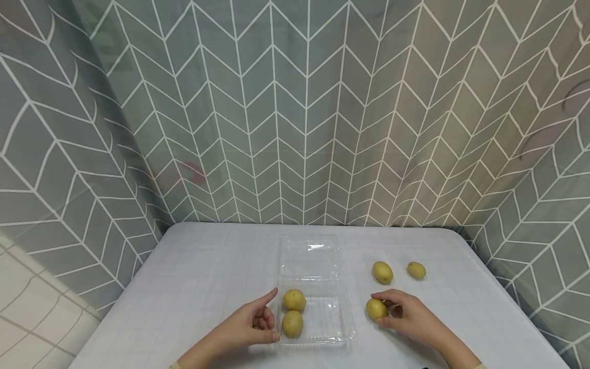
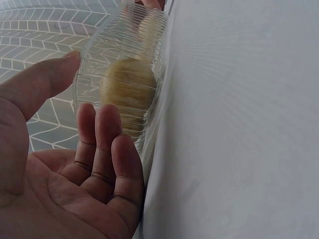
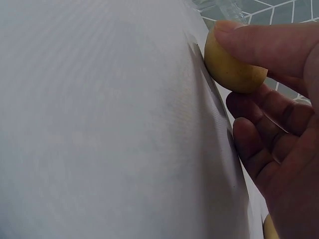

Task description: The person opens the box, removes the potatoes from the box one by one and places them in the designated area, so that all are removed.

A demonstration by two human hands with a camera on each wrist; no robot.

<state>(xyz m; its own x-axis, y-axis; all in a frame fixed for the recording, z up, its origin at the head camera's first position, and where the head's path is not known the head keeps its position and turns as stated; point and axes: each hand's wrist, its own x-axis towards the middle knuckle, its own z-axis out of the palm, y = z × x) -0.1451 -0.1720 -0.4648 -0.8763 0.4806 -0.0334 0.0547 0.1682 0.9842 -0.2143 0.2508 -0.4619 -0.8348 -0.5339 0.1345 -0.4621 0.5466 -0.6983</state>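
A clear plastic clamshell container (image 1: 322, 312) lies with its lid folded back, two yellow potatoes (image 1: 294, 300) along its left side. At that side is my left hand (image 1: 251, 323), index finger extended and the other fingers loosely bent. In the left wrist view, its thumb touches the container's rim (image 2: 76, 92), and a potato (image 2: 128, 89) shows through the ribbed wall. My right hand (image 1: 407, 315) pinches another potato (image 1: 376, 309) between thumb and fingers, to the right of the container. The right wrist view shows this potato (image 3: 232, 62) close to the tablecloth.
Two more potatoes (image 1: 382, 272) lie beyond my right hand, the smaller one (image 1: 417, 270) farther right. The open lid (image 1: 309, 256) stretches toward the back of the white-covered table (image 1: 207, 271). Patterned curtains (image 1: 304, 128) hang behind and at both sides.
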